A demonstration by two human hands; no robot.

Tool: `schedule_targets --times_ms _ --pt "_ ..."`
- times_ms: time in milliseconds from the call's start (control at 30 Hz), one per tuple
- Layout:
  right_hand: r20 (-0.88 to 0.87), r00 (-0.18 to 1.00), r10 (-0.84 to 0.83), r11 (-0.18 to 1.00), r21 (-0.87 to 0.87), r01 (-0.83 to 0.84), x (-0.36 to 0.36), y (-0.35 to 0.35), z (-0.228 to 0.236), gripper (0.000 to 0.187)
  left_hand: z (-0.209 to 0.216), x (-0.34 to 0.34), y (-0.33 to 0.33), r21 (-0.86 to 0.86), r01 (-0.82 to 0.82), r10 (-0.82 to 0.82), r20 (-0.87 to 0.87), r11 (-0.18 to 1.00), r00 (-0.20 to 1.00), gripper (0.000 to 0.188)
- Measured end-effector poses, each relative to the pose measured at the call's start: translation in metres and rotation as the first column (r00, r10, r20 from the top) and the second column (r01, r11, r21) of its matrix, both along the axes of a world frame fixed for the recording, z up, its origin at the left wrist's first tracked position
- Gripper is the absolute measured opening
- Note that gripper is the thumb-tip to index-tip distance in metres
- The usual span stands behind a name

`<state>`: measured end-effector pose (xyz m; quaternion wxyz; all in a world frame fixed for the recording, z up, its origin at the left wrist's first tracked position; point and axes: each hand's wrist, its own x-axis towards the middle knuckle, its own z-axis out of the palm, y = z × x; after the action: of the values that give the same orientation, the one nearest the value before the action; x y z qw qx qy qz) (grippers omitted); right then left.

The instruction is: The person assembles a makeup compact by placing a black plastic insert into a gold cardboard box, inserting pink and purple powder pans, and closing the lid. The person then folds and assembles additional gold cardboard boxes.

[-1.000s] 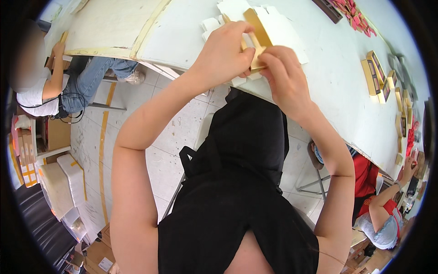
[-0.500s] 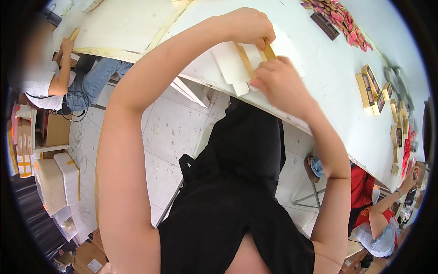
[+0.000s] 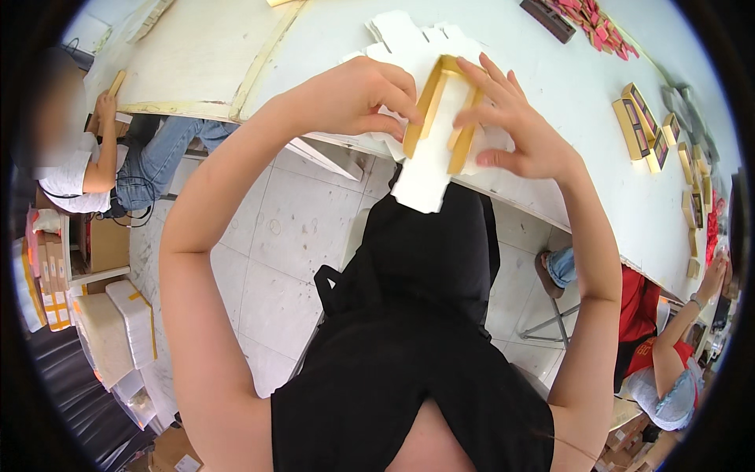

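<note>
A half-folded cardboard box [image 3: 427,178], white at its near flap with gold side walls standing up, lies at the table's front edge. Its near flap hangs out past that edge. My left hand [image 3: 358,98] is curled at the left wall, thumb and fingertips closed on it. Over the right wall, my right hand [image 3: 525,130] has its fingers spread, some reaching to the far end of the box and the thumb held apart. Behind the box lie several flat white card blanks [image 3: 397,33], partly covered by it.
At the far right of the white table [image 3: 578,102] stand gold boxes with dark contents [image 3: 641,126]. A dark tray [image 3: 548,20] and a heap of small pink and gold pieces [image 3: 598,30] lie at the back. One person [image 3: 98,157] sits left, another [image 3: 668,370] right.
The box has come nearer to me, its near flap now over the table edge. My hands have moved apart to its two sides, and the right one has opened. More blanks show behind.
</note>
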<state>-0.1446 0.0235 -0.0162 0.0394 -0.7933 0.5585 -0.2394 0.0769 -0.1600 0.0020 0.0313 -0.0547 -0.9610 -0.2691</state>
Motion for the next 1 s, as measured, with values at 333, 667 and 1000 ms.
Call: schedule_targets --times_ms 333,667,1000 --pt "0.229 0.973 0.038 0.996 -0.082 -0.019 0.022 0.011 -0.018 0.021 -0.04 -0.007 0.037 -0.109 -0.17 0.064 -0.633 0.979 0.772 0.027" --pt "0.098 0.995 -0.034 0.908 -0.414 0.072 0.038 0.022 -0.037 0.014 -0.037 0.011 0.055 -0.286 -0.173 -0.001 -0.522 0.942 0.853 0.032" --pt "0.358 0.933 -0.045 0.991 -0.102 0.087 0.036 0.026 -0.014 0.021 -0.055 -0.008 0.061 -0.067 -0.28 0.172 -0.646 0.958 0.744 0.024"
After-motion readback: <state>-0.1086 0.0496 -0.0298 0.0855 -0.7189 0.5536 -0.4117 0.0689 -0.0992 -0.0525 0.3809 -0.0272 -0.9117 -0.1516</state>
